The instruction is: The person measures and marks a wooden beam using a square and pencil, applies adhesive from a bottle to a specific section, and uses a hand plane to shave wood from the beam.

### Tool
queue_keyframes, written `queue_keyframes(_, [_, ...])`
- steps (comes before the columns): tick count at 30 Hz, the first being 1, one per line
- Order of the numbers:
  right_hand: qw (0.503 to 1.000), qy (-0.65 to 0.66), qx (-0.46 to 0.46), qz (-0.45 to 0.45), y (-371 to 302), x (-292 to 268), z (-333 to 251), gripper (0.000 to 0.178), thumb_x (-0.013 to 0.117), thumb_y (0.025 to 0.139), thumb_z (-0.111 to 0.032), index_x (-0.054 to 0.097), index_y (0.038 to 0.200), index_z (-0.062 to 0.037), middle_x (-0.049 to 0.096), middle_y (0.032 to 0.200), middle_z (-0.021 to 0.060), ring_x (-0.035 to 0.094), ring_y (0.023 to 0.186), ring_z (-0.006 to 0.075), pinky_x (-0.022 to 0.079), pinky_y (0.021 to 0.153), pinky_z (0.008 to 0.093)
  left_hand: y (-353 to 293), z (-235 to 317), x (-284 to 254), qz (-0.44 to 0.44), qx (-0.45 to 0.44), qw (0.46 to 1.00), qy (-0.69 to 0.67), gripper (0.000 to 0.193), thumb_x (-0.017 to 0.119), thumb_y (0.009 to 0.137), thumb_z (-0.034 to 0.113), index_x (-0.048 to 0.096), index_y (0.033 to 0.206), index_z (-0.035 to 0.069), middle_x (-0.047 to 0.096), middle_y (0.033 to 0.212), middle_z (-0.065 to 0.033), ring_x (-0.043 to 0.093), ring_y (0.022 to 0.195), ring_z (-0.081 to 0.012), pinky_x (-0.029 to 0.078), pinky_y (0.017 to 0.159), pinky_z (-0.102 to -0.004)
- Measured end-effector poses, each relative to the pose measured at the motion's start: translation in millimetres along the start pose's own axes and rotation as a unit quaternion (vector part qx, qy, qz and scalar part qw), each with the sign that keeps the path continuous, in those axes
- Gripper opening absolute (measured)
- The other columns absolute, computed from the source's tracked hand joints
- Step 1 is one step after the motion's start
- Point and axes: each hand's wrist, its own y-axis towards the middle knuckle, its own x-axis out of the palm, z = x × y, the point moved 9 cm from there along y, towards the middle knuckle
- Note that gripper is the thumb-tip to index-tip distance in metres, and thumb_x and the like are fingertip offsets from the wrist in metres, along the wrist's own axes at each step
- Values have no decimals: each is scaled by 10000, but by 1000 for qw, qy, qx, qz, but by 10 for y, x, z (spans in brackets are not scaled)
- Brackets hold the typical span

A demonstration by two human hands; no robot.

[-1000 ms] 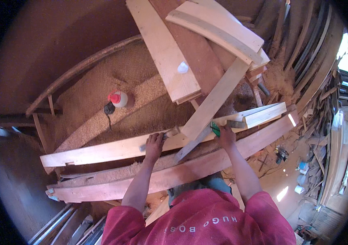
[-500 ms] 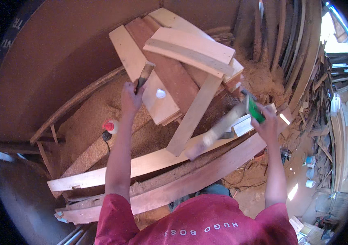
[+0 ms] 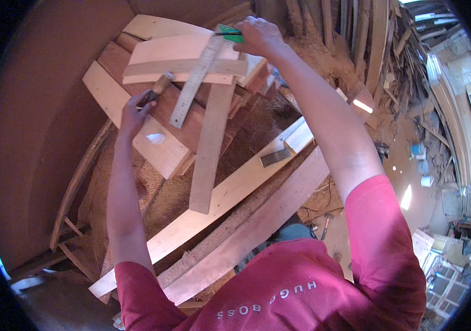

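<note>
My right hand (image 3: 258,37) reaches to the far side of the stacked boards, closed on the green stock of a try square (image 3: 196,83). Its long pale metal blade slants toward me across the boards. A thin dark stick shows by the green stock; its kind is unclear. My left hand (image 3: 131,113) is closed around a short tool with a wooden end (image 3: 162,84), above the left boards. The fingers hide its lower part. Under the square's blade lie a pale board with a greyish edge (image 3: 186,67) and reddish-brown boards (image 3: 161,105).
A loose plank (image 3: 209,149) juts toward me from the stack. Nearer run a long pale beam (image 3: 230,193) with a small dark block (image 3: 275,158) on it, and a wide plank (image 3: 268,212). Sawdust lies beneath. Upright timber (image 3: 376,49) leans at the back right.
My right hand has carried the try square from the right up and left, over the stacked boards. My left hand keeps its tool. The view has shifted, so the boards sit further left.
</note>
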Motion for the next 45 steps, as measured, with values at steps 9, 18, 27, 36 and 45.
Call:
queue_keyframes(9, [994, 104, -34, 17, -173, 208, 206, 416, 758, 811, -472, 770, 1103, -176, 743, 1138, 129, 718, 1092, 323, 589, 921, 473, -1114, 150, -763, 294, -137, 938, -123, 391, 566, 1084, 257, 648, 1335, -31, 701, 1241, -106, 654, 1132, -173, 509, 979, -312])
queue_keyframes(18, [958, 244, 131, 78, -2436, 1167, 854, 217, 734, 841, -189, 708, 1024, -77, 698, 989, 139, 688, 978, 366, 557, 854, 452, -4134, 642, 228, 447, -289, 846, -22, 290, 469, 1100, 173, 610, 1208, -56, 621, 1061, -103, 566, 901, -171, 473, 772, -307])
queue_keyframes(27, [711, 248, 652, -86, -4198, 3236, 2261, 1376, 803, 636, -786, 221, 1572, 37, 507, 1431, 327, 545, 1315, 456, 444, 1129, 517, -3481, 1894, 2839, -97, -120, 988, -9, 535, 759, 833, 189, 591, 1323, 56, 588, 1323, -186, 516, 1282, -405, 422, 1080, -532])
queue_keyframes(36, [685, 406, 603, 55, -4032, 3464, 2299, 945, 877, 694, -435, 455, 1367, 76, 579, 1275, 194, 621, 1121, 300, 519, 965, 418, -1907, 2139, 3983, -97, 25, 978, 181, 685, 688, 911, 374, 466, 1485, 72, 472, 1507, -182, 458, 1386, -365, 400, 1114, -574])
queue_keyframes(45, [729, 658, 190, 21, -3115, 823, 1422, 931, 845, 719, -388, 470, 1496, -37, 611, 1272, 105, 607, 1154, 234, 504, 984, 377, -2111, 1854, 3777, -155, -26, 973, 170, 454, 656, 889, 303, 617, 1260, 45, 627, 1245, -175, 618, 1140, -369, 518, 940, -520])
